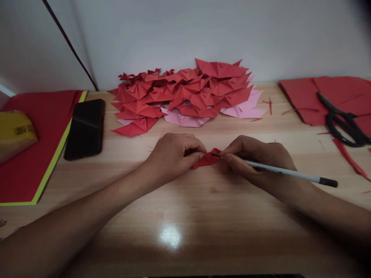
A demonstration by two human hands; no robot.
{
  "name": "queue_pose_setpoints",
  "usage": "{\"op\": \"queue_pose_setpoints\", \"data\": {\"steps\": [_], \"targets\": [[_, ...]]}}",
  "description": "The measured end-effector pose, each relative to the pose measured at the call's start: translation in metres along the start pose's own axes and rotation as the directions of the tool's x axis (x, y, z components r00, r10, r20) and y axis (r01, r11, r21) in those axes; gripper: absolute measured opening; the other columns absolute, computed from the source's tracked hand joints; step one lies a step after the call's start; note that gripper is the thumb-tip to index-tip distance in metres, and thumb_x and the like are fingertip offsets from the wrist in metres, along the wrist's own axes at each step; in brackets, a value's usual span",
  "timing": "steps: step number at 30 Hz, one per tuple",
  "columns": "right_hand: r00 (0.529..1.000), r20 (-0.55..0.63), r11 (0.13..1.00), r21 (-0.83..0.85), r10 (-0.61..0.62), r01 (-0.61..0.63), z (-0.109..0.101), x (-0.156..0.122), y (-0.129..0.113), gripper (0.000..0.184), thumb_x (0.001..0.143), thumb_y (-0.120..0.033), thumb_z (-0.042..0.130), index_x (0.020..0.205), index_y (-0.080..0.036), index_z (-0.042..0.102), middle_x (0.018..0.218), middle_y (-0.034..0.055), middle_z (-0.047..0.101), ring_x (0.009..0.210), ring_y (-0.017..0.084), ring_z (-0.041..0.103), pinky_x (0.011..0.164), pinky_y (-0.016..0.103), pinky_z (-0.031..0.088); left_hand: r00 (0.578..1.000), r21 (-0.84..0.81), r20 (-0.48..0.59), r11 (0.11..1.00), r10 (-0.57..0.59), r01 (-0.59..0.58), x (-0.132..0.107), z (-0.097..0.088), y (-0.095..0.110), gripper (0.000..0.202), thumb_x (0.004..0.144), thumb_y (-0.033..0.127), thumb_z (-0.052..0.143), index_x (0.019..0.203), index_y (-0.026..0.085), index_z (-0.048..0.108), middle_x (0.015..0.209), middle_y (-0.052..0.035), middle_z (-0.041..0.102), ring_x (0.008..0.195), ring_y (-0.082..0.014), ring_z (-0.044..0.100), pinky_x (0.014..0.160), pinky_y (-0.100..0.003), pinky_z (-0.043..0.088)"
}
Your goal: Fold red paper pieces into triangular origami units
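A small folded red paper piece [209, 158] lies low over the table between my two hands. My left hand [176, 154] pinches its left end between thumb and fingers. In my right hand [252, 156] is a white pencil [284, 170] with a dark end, its dark tip touching the red paper. The pencil slants down toward the right, across my wrist. Behind both hands sits a heap of folded red paper figures [188, 90], several with small drawn marks, and pink folded pieces [187, 117] show beneath them.
Black-handled scissors [343, 127] rest on red paper sheets [304, 102] at the right, near red paper strips [349, 156]. On the left are a black phone [85, 129], large red sheets [43, 154] over a yellow one, and a yellow package [17, 131]. A wall [185, 31] stands behind.
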State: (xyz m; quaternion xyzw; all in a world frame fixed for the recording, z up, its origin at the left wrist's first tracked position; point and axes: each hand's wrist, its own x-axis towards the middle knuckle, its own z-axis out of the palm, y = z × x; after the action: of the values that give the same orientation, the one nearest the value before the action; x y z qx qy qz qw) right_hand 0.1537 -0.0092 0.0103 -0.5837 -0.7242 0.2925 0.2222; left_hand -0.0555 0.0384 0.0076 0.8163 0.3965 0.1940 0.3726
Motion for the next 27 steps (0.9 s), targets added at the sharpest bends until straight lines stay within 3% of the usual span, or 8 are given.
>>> {"op": "queue_pose_setpoints", "data": {"steps": [10, 27], "targets": [[0.999, -0.035, 1.0, 0.002, 0.007, -0.007, -0.001, -0.0025, -0.0012, 0.02, 0.087, -0.038, 0.058, 0.075, -0.023, 0.062, 0.053, -0.0038, 0.062, 0.045, 0.01, 0.053, 0.041, 0.021, 0.037, 1.0, -0.001, 0.003, 1.0, -0.018, 0.018, -0.0004, 0.0, 0.0002, 0.019, 0.079, 0.012, 0.058, 0.084, 0.018, 0.075, 0.077, -0.0009, 0.072, 0.069, -0.0115, 0.062, 0.06, -0.02, 0.041], [0.995, 0.028, 0.993, 0.074, -0.096, 0.094, 0.0013, 0.0012, 0.004, 0.018, 0.088, -0.038, 0.057, 0.081, -0.023, 0.063, 0.066, -0.0015, 0.071, 0.052, 0.01, 0.059, 0.046, 0.02, 0.043, 1.0, 0.001, -0.009, 1.0, -0.005, 0.005, 0.0008, 0.0004, -0.0003, 0.02, 0.078, 0.009, 0.057, 0.083, 0.017, 0.075, 0.078, 0.0, 0.072, 0.069, -0.0108, 0.062, 0.061, -0.02, 0.041]]}}
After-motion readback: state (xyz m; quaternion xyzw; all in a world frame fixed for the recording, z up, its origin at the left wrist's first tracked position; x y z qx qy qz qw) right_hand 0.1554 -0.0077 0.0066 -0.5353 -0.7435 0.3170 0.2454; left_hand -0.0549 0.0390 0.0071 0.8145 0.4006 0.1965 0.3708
